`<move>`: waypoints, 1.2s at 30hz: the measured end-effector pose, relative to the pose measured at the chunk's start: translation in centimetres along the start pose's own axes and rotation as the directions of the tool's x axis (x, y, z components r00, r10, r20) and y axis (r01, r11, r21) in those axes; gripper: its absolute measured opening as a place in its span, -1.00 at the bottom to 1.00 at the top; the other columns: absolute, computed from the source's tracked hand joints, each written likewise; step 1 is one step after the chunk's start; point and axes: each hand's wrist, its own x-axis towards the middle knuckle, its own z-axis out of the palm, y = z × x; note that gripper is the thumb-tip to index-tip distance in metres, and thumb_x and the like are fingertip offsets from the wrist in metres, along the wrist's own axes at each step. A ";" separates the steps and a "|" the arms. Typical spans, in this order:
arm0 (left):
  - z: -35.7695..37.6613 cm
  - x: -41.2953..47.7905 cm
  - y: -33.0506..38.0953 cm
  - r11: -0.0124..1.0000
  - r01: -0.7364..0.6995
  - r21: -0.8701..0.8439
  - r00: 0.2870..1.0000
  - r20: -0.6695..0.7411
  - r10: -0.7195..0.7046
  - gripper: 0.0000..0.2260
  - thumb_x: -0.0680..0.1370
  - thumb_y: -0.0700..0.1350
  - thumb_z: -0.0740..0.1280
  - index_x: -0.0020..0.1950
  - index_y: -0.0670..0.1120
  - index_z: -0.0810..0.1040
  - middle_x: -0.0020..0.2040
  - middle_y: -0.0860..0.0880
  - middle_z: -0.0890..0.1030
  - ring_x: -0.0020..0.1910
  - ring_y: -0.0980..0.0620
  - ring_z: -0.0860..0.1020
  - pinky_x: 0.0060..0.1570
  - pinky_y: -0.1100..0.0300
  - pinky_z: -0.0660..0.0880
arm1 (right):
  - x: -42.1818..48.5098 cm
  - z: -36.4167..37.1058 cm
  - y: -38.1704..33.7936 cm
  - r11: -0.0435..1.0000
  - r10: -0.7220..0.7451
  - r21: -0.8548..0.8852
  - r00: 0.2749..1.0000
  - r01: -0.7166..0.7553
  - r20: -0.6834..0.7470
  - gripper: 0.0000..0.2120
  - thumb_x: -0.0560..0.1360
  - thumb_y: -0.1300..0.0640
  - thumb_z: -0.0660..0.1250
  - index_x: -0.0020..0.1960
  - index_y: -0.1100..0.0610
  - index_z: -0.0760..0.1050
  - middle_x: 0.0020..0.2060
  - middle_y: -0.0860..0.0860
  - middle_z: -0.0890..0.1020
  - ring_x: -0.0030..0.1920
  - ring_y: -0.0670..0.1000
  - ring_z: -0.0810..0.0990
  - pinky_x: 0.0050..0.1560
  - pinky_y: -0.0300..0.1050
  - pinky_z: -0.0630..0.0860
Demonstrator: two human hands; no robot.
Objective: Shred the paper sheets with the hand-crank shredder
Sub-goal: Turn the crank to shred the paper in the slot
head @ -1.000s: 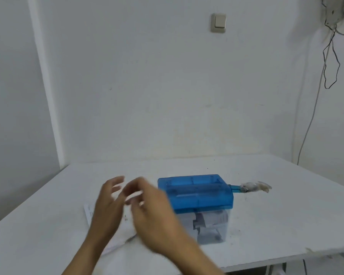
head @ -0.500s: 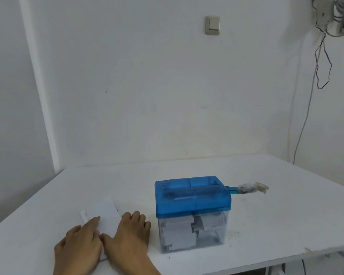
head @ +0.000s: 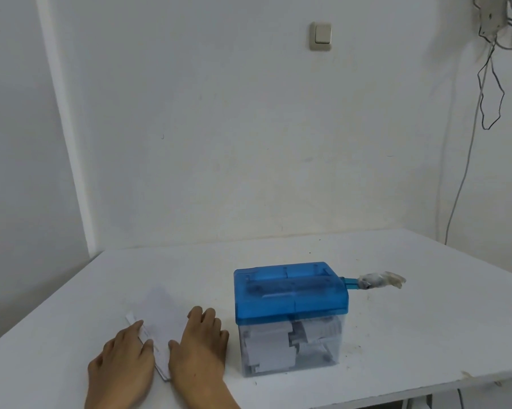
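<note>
Both hands lie flat with fingers straight: the left hand (head: 122,361) rests on the near-left edge of the paper sheets (head: 160,317), the right hand (head: 200,349) on their right side. Neither grips anything. Half a second ago the hands touched; now a strip of paper shows between them. The sheets lie on the white table (head: 426,320) just left of the hand-crank shredder (head: 290,290), their long axis seemingly running away from the person, though the far edge blends into the tabletop. The crank (head: 375,281) points right.
</note>
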 end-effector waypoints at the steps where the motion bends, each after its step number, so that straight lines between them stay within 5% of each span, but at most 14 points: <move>1: 0.1 0.1 -0.1 1.000 -0.002 0.000 1.000 -0.001 0.002 -0.55 0.67 0.03 0.06 0.58 0.06 0.19 0.55 0.02 0.29 0.51 -0.04 0.27 0.44 -0.02 0.20 | 0.1 0.0 -0.1 1.000 0.000 -0.010 1.000 0.000 0.006 -0.58 0.59 -0.02 0.31 0.36 0.08 0.25 0.29 0.08 0.37 0.29 0.13 0.37 0.31 0.04 0.31; 5: 0.3 0.2 -0.4 1.000 -0.022 -0.010 1.000 0.007 0.022 -0.56 0.66 0.00 0.06 0.56 0.07 0.22 0.54 0.03 0.31 0.49 -0.04 0.27 0.42 -0.02 0.21 | 0.1 -0.5 0.0 1.000 0.030 0.004 0.999 -0.030 0.013 -0.66 0.62 0.01 0.26 0.33 0.07 0.31 0.29 0.06 0.46 0.28 0.12 0.40 0.32 0.02 0.34; 10: 0.3 0.0 -0.8 0.998 -0.006 -0.057 1.000 -0.004 0.006 -0.58 0.66 -0.04 0.09 0.53 0.03 0.28 0.51 -0.01 0.35 0.47 -0.07 0.28 0.40 -0.06 0.19 | 0.1 -1.1 0.4 0.961 0.114 0.255 0.993 -0.107 -0.013 -0.71 0.66 -0.07 0.16 0.32 0.00 0.42 0.26 -0.02 0.53 0.23 0.05 0.46 0.30 -0.03 0.45; 13: 0.2 0.0 -0.4 0.974 0.003 -0.226 0.997 -0.069 -0.019 -0.67 0.66 0.08 0.14 0.40 0.03 0.42 0.40 -0.02 0.44 0.42 -0.10 0.32 0.36 -0.09 0.19 | 0.0 -0.8 0.6 0.906 0.156 0.403 0.987 -0.131 -0.029 -0.70 0.65 -0.14 0.11 0.29 -0.05 0.44 0.22 -0.05 0.55 0.22 0.03 0.47 0.28 -0.05 0.48; 18: -1.8 -1.7 1.3 0.747 -0.044 -0.664 0.994 -0.107 -0.036 -0.58 0.61 0.28 0.16 -0.02 0.00 0.63 -0.05 0.03 0.65 0.06 -0.08 0.56 0.11 0.00 0.37 | -0.8 -1.1 -0.1 0.771 0.058 0.636 0.998 -0.046 0.002 -0.67 0.63 -0.21 0.02 0.31 -0.12 0.34 0.27 -0.18 0.47 0.29 -0.08 0.44 0.34 -0.15 0.43; 21: -3.0 -2.8 2.8 0.582 0.012 -0.813 1.000 0.006 -0.013 -0.64 0.68 0.10 0.13 0.05 -0.09 0.63 -0.07 -0.09 0.71 -0.03 -0.12 0.65 0.02 -0.06 0.53 | -1.3 -1.7 -0.7 0.735 -0.008 0.678 1.000 -0.011 0.025 -0.61 0.69 -0.10 0.03 0.50 -0.11 0.18 0.43 -0.12 0.35 0.34 -0.09 0.38 0.35 -0.22 0.37; 24: -3.9 -4.2 4.5 0.504 0.001 -0.864 1.000 -0.010 -0.018 -0.78 0.68 0.01 0.19 0.20 0.00 0.56 0.03 0.00 0.68 0.01 0.00 0.63 -0.01 0.00 0.52 | -2.3 -2.6 -1.6 0.663 -0.121 0.743 0.993 0.089 -0.011 -0.66 0.64 -0.12 0.07 0.40 -0.18 0.27 0.39 -0.14 0.44 0.37 -0.06 0.44 0.38 -0.11 0.43; 30: -7.4 -4.8 7.8 0.504 -0.165 -0.848 0.986 -0.130 0.103 -0.71 0.69 0.03 0.15 0.39 0.10 0.44 0.19 0.03 0.60 0.14 -0.01 0.58 0.06 0.06 0.50 | -4.0 -9.6 -2.6 0.633 -0.315 0.719 0.944 0.286 -0.098 -0.71 0.65 0.08 0.08 0.36 -0.06 0.33 0.18 -0.14 0.57 0.10 -0.15 0.58 0.16 -0.17 0.59; 36: -9.7 -5.3 12.9 0.441 -0.277 -0.854 0.944 -0.157 0.291 -0.83 0.68 -0.01 0.20 0.21 0.15 0.54 0.06 0.13 0.67 0.06 0.09 0.64 0.08 0.07 0.56 | -3.7 -18.1 -0.4 0.785 -0.314 0.511 0.936 0.349 -0.158 -0.92 0.57 0.14 0.19 0.04 0.03 0.42 -0.13 -0.12 0.58 -0.29 -0.27 0.51 -0.33 -0.40 0.42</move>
